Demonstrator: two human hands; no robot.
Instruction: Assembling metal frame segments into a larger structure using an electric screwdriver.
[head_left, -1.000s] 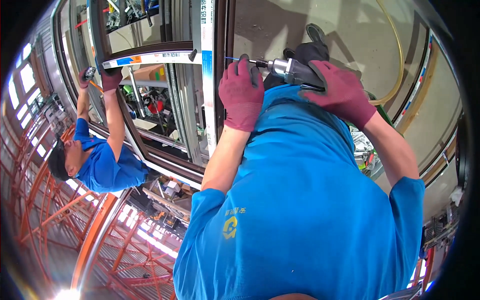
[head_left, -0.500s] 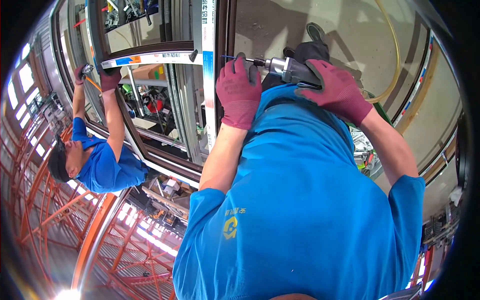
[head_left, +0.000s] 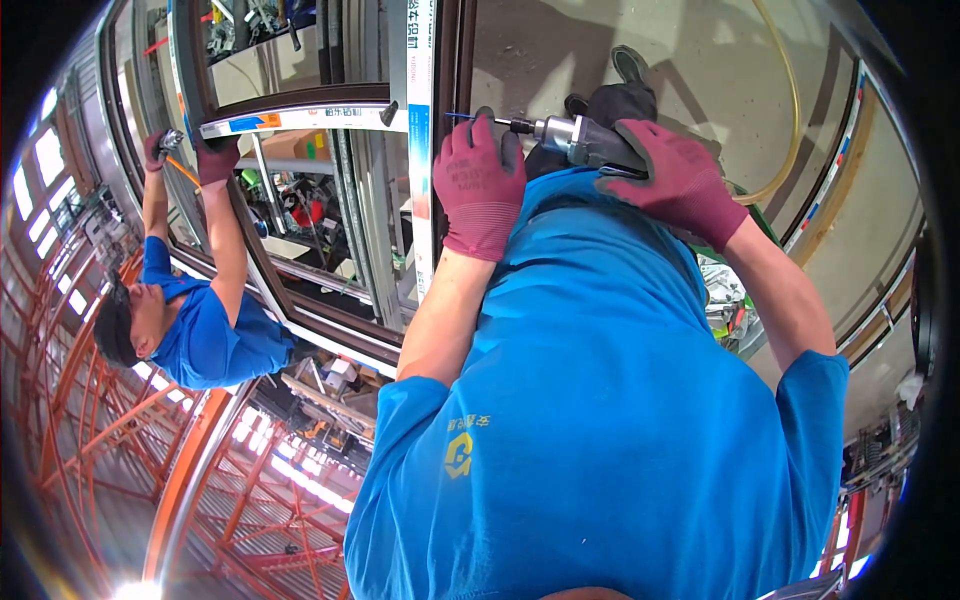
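Observation:
My right hand (head_left: 680, 180), in a maroon glove with a dark palm, is closed around the black grip of a silver-and-black power drill (head_left: 575, 137). The drill points left, and its thin bit (head_left: 459, 116) with a blue end reaches over the dark edge of a window frame (head_left: 419, 190). My left hand (head_left: 478, 185), gloved alike, lies against that frame edge with its fingers bent. The bit passes by its index finger, and the thumb stands a little apart. Whatever the bent fingers grip is hidden.
At left another person (head_left: 215, 320) in blue handles a tool with an orange hose (head_left: 183, 172) at the frame's far side. A yellowish hose (head_left: 790, 110) curves over the floor at right. Beside my right forearm stands a container of metal parts (head_left: 724, 290).
The drill and my right hand have shifted very slightly to the right. My left hand has hardly moved. The other person's hands have moved a little left.

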